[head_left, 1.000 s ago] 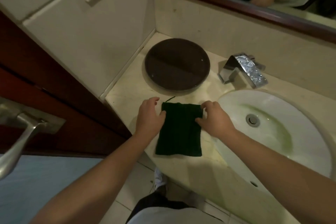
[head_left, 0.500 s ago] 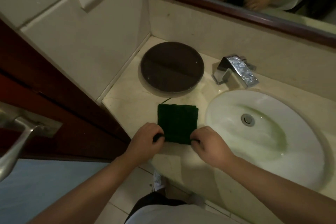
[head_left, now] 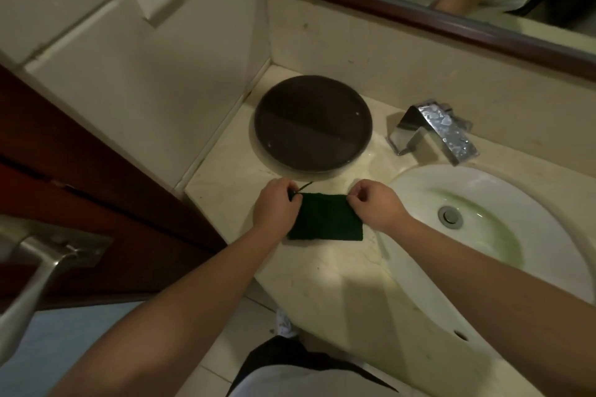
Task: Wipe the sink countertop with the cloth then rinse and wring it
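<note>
Round dark tray (head_left: 312,122), nothing inside

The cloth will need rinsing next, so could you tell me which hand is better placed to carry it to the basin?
Probably right hand: it pinches the cloth beside the basin.

The folded cloth (head_left: 325,217) lies flat on the countertop (head_left: 322,274), near its front edge and left of the sink basin (head_left: 532,203). The left hand (head_left: 275,208) rests at the cloth's far left corner, the right hand (head_left: 375,205) at its far right corner. Behind the cloth a round tray (head_left: 312,122) sits in the countertop's back left corner. The faucet (head_left: 432,129) stands right of the tray, behind the basin. The drain (head_left: 450,216) lies in the basin.
</note>
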Demonstrator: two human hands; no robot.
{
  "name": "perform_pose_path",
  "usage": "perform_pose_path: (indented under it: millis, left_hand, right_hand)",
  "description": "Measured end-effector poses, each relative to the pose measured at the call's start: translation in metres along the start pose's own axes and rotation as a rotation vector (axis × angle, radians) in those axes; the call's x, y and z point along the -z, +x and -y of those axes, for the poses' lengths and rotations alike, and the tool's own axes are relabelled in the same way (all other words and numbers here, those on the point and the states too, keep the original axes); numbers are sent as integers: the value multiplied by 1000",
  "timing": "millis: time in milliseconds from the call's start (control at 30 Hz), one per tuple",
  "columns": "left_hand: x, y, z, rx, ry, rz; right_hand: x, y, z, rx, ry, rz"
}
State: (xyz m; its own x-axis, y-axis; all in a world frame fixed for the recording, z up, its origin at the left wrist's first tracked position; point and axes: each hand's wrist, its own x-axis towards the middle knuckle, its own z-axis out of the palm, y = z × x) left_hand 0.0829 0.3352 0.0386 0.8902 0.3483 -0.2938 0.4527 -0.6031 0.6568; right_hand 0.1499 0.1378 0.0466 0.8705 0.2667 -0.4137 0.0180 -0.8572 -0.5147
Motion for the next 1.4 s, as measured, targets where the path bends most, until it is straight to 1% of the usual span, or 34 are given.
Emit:
perform_pose_path:
  millis: [33, 100, 200, 267, 333, 400, 467, 533, 667, 800, 933, 1000, 1033, 1100, 1133, 1200, 1233, 1300, 1333, 1400]
  left_hand:
    - [-1, 2, 1, -22, 48, -11]
    - [-1, 5, 0, -93, 165, 23]
    - [3, 13, -4, -180, 360, 160]
    - [7, 18, -7, -183, 419, 232]
    - [10, 20, -10, -207, 415, 280]
    - [13, 19, -10, -212, 290, 316]
    - [15, 14, -8, -171, 119, 354]
    - [16, 12, -6, -127, -23, 366]
    - [18, 14, -16, -65, -226, 332]
    - [28, 27, -32, -12, -440, 337]
    - [41, 40, -42, 14, -556, 262]
    - [43, 46, -49, 11, -583, 220]
    - [42, 51, -53, 4, -560, 205]
    - [38, 65, -61, -13, -434, 187]
    - [35, 72, -64, -14, -322, 178]
    - [26, 82, -66, -37, -15, 134]
    - [22, 83, -66, -77, 117, 97]
    - [15, 84, -66, -226, 274, 50]
    - [12, 84, -65, -310, 313, 74]
    - [6, 85, -65, -423, 382, 202]
  right_hand:
    - [-1, 0, 0, 23, -56, 7]
    - [-2, 1, 0, 75, -165, 34]
    - [0, 4, 2, 65, -235, 98]
    - [1, 5, 2, 76, -282, 138]
    - [3, 3, 1, 106, -267, 167]
    - [9, 0, 1, 106, -164, 192]
    - [16, -5, 0, 77, -44, 222]
    - [26, -6, -1, 67, 2, 210]
    - [56, 0, 12, 106, 54, 121]
    - [90, 8, 40, 216, 95, 57]
    - [115, 29, 68, 308, 57, 80]
    - [121, 50, 76, 321, 6, 70]
    - [122, 63, 78, 307, -26, 62]
    - [121, 90, 77, 237, -101, 50]
    - [118, 102, 75, 193, -145, 39]
    - [110, 118, 68, 134, -263, 2]
    - [104, 122, 66, 128, -321, -8]
    - [87, 122, 60, 149, -394, 27]
    - [77, 120, 56, 168, -428, 59]
    - [60, 116, 46, 208, -527, 105]
